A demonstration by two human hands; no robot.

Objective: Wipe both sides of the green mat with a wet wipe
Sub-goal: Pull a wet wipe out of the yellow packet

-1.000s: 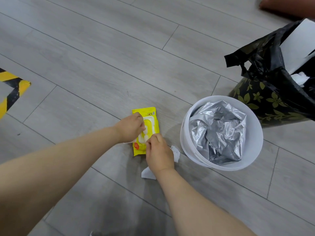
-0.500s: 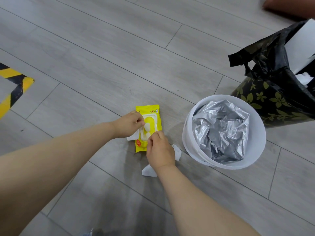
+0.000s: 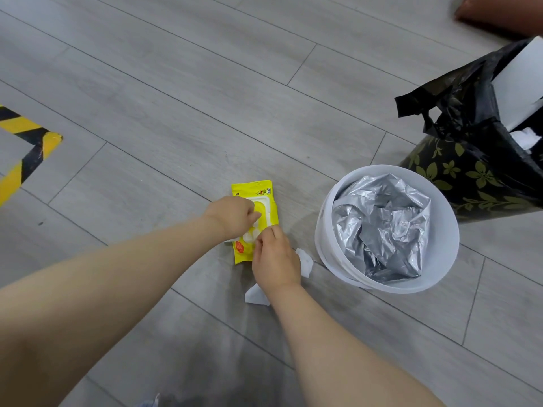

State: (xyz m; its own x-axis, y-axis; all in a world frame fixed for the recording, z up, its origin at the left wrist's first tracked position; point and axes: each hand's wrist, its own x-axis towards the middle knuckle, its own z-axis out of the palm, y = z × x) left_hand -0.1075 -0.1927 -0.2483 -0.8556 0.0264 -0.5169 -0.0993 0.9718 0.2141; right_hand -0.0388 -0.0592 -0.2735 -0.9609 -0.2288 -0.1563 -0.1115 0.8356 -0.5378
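Wet-wipe pack (image 3: 269, 198) (long axis pointing away) lies flat; left hand (image 3: 233, 215) pinches a wipe, right hand (image 3: 274, 259) grips another.

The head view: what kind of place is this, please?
Probably an indoor workspace or test room, not surely a home. The floor is grey wood-look planks, yellow-black hazard tape marks a zone on it, and a white bucket stands beside a bin lined with a black bag.
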